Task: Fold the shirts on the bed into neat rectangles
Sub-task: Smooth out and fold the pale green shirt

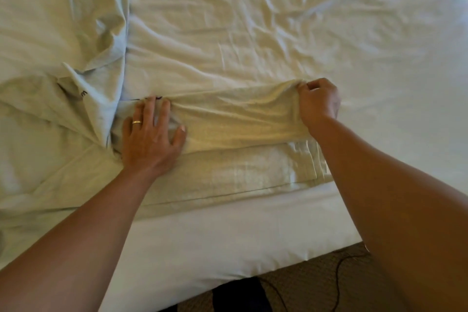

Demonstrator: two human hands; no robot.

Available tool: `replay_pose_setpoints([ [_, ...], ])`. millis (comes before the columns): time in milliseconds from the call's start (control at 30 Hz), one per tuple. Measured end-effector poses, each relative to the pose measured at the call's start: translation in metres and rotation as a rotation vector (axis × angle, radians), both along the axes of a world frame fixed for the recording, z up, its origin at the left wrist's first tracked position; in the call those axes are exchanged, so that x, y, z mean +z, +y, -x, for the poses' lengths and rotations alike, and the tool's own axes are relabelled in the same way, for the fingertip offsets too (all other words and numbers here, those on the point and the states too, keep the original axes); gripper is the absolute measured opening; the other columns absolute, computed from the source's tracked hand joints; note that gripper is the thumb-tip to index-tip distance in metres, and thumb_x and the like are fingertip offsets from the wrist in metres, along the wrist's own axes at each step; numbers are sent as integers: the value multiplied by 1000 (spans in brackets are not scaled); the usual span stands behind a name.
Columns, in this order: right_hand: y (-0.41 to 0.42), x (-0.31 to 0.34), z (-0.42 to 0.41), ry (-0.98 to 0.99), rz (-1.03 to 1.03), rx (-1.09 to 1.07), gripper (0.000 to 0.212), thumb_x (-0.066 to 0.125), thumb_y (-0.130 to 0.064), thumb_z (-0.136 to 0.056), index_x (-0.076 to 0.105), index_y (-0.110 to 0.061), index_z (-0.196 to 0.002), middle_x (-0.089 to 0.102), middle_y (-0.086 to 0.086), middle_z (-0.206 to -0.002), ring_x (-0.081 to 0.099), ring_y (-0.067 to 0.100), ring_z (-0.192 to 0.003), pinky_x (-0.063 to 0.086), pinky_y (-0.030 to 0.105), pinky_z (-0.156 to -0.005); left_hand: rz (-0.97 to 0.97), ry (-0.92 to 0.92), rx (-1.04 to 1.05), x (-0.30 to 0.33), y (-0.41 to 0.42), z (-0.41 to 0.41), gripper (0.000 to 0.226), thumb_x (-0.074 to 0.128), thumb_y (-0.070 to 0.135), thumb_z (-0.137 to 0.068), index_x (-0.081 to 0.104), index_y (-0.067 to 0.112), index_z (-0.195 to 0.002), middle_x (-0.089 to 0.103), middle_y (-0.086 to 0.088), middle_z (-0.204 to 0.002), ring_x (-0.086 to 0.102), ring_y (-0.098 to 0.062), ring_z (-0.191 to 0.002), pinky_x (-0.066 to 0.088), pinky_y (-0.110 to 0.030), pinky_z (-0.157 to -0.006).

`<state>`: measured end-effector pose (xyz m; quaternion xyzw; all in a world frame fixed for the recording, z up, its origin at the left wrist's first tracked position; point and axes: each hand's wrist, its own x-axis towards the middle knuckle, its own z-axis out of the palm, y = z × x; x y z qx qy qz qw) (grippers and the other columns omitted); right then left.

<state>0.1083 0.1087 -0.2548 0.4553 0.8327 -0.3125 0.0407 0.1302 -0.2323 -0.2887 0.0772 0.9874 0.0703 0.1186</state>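
Shirt (235, 121) print mostly hidden, collar indistinct

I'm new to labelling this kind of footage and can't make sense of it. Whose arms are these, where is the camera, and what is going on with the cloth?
There is no machine here. The single picture comes from a camera worn on a person's head, looking down at their own bare arms. They stand at a bed with a white sheet. A pale shirt lies across it, partly folded. The left hand, wearing a ring, presses flat on the shirt. The right hand pinches the shirt's far edge. More pale cloth lies crumpled at the left.
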Motion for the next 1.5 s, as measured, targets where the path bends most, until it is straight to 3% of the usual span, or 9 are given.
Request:
replay_pose_setpoints([
  [200, 2, -1, -9, 98, -187, 112, 25, 58, -45, -93, 59, -23, -104, 52, -2, -114, 49, 20, -108, 43, 38, -95, 18, 41, 2, -7, 2, -8, 72, 34, 56, -96, 31, 17, -156, 26, -15, -164, 28, -39, -148, 26, -59, -114],
  [367, 0, 0, -8, -10, -68, 177, 23, 52, -50, -97, 56, -29, -92, 50, -8, -105, 51, 21, -109, 44, 41, -99, 40, 32, -3, -8, 3, -8, 71, 31, 55, -98, 27, 17, -158, 23, -16, -165, 25, -41, -149, 25, -61, -115],
  [567, 10, 0, -3, 48, 8, 146, 18, 47, -26, -104, 57, -13, -99, 49, -3, -106, 46, 15, -93, 36, 27, -82, 79, 32, -5, -11, 4, -9, 71, 29, 55, -100, 25, 17, -159, 21, -16, -165, 23, -41, -149, 22, -62, -116],
  [800, 12, -3, -1, -59, -213, 219, 25, 42, -33, -104, 56, -14, -113, 48, 6, -125, 45, 27, -115, 38, 37, -94, 48, 26, 9, -12, 3, -11, 73, 27, 59, -99, 22, 21, -160, 17, -13, -167, 18, -39, -152, 16, -64, -117],
  [933, -35, 7, -12, 171, -356, 469, 37, 47, -38, -99, 55, -19, -130, 45, 9, -144, 41, 32, -128, 33, 44, -102, 19, 39, 8, -15, 3, -13, 78, 25, 65, -97, 17, 23, -162, 14, -12, -168, 15, -37, -153, 13, -64, -118],
  [1067, -77, -9, -42, -117, -233, 1049, 63, 20, -58, -104, 8, -32, -161, -9, 2, -169, -4, 24, -155, 9, 51, -124, 3, 13, 18, -17, 1, -13, 81, 23, 70, -95, 12, 26, -162, 9, -9, -170, 11, -35, -155, 11, -64, -119],
  [1200, -48, -24, -61, -219, -290, 1016, 69, 13, -68, -100, -14, -40, -157, -24, -4, -165, -19, 18, -153, -2, 48, -124, 12, -29, -2, -17, -2, -11, 84, 24, 73, -92, 10, 28, -162, 4, -7, -170, 7, -33, -156, 9, -63, -120],
  [1300, -49, -19, -60, -281, -324, 1006, 69, 16, -67, -100, -8, -40, -158, -18, -4, -167, -15, 17, -154, 1, 51, -124, 73, -5, -38, -9, -6, -16, 81, 27, 70, -94, 19, 25, -162, 12, -10, -169, 16, -32, -154, 15, -60, -120],
  [1500, -120, 8, -22, -124, -301, 858, 51, 47, -42, -95, 43, -20, -141, 32, 7, -156, 28, 31, -141, 26, 50, -111, -10, 255, -100, 14, -66, -44, 60, 42, 47, -101, 54, 7, -144, 49, -20, -150, 46, -41, -138, 36, -56, -110],
])
